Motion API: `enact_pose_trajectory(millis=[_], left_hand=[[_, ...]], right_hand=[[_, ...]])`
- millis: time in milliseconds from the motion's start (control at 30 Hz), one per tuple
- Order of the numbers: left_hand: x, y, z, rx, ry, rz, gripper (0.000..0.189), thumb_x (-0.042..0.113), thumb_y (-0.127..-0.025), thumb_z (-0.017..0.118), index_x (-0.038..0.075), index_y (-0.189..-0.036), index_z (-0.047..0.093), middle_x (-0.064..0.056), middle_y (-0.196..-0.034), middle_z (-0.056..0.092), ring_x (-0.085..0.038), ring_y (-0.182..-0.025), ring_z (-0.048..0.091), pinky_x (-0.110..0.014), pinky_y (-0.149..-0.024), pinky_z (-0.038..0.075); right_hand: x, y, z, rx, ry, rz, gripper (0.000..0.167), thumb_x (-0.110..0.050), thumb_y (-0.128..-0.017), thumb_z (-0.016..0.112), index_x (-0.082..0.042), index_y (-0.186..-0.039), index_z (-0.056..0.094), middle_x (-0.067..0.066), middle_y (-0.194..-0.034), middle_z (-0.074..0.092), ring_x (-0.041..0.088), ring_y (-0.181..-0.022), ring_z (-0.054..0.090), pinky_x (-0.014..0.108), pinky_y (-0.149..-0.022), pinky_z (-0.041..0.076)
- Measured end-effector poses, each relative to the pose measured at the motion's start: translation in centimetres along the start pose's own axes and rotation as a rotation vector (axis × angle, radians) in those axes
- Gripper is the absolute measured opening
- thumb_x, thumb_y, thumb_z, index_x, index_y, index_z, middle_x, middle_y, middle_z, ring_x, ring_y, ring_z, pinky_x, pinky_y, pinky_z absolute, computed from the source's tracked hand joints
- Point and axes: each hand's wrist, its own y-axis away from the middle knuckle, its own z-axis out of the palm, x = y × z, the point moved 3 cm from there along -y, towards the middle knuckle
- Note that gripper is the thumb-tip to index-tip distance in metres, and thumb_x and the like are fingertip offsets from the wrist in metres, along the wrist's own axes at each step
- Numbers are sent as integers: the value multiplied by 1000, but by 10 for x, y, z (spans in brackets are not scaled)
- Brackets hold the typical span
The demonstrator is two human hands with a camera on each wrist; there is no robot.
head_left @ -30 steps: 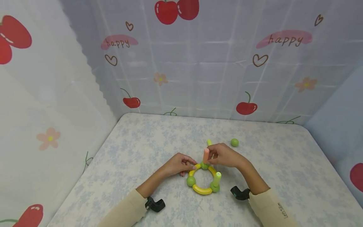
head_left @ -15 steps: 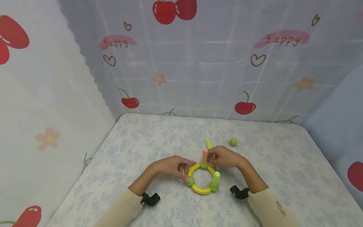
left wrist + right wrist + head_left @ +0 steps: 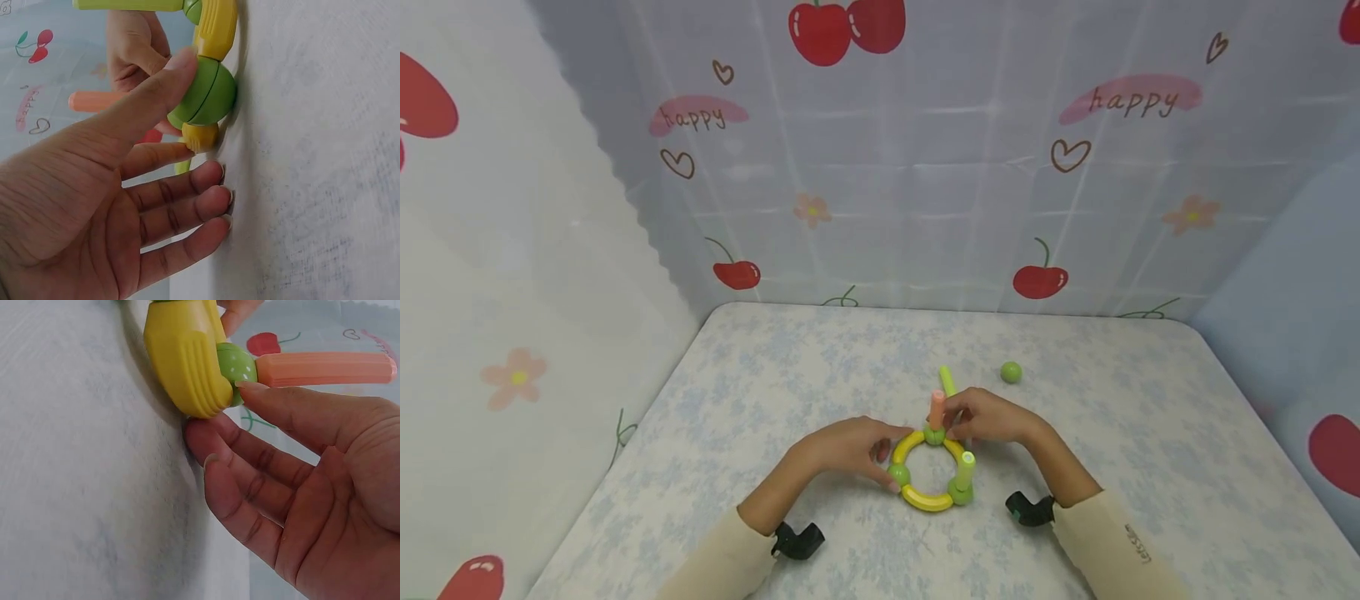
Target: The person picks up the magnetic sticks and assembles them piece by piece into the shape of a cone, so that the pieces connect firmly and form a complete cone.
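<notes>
Left hand (image 3: 856, 446) has spread since a second ago: thumb now on the left green plastic ball (image 3: 898, 475), forefinger on the curved yellow plastic behind, pinching the yellow-and-green ring (image 3: 927, 500) on the blue-patterned pale tabletop (image 3: 790, 367). Right hand (image 3: 988, 417) appears to hold the far green ball (image 3: 934, 436) below an upright peach plastic rod (image 3: 937, 410); forefinger partly hidden from me.

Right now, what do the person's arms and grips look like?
The left sleeve and right sleeve are beige; the right one has small dark lettering. The left camera and right camera at the cuffs are black and bent. The left grip and right grip wear no gloves.
</notes>
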Motion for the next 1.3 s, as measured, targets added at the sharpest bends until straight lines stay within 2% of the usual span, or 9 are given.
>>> enact_pose_trajectory(millis=[200, 367, 600, 833, 1133, 1300], left_hand=[[-5, 4, -4, 38, -14, -49, 69, 40, -85, 83, 16, -145, 58, 10, -78, 62, -3, -64, 52, -20, -58, 43], [-9, 4, -3, 80, -41, -52, 54, 40, -91, 77, 19, -139, 64, 14, -81, 62, -1, -65, 54, -20, -59, 46], [-15, 1, -2, 158, 72, -55, 42, 37, -94, 75, 17, -130, 71, 11, -82, 66, -4, -62, 58, -22, -56, 49], [-21, -8, -2, 217, 102, -92, 37, 37, -94, 74, 14, -123, 73, 10, -83, 66, -6, -57, 59, -23, -53, 50], [-22, -22, -2, 269, 144, -108, 38, 38, -94, 74, 15, -124, 73, 9, -81, 66, -10, -56, 59, -24, -52, 48], [-25, -30, 0, 278, 205, -56, 35, 30, -96, 74, 11, -125, 72, 6, -80, 66, -12, -53, 58, -24, -50, 48]], right_hand=[[-4, 7, -2, 14, 72, -2, 15, -5, -96, 68, -7, -110, 73, 7, -93, 71, 27, -70, 65, 32, -60, 54], [-1, 19, 1, 56, 112, 17, 8, -13, -98, 69, -8, -104, 72, 7, -85, 70, 28, -68, 65, 25, -58, 49], [3, 32, 4, 108, 129, 17, 11, -10, -97, 69, -9, -108, 70, 7, -82, 69, 24, -65, 63, 25, -55, 48], [-1, 44, 9, 142, 153, 40, 15, -4, -93, 71, -9, -107, 71, 4, -78, 67, 9, -62, 59, 23, -56, 48], [-5, 58, 19, 148, 201, 51, 20, -4, -91, 73, -11, -110, 71, -7, -81, 65, 5, -66, 55, 24, -59, 49], [-9, 65, 27, 122, 194, 61, 25, -2, -93, 70, -11, -116, 71, -7, -85, 66, 4, -70, 56, 24, -62, 50]])
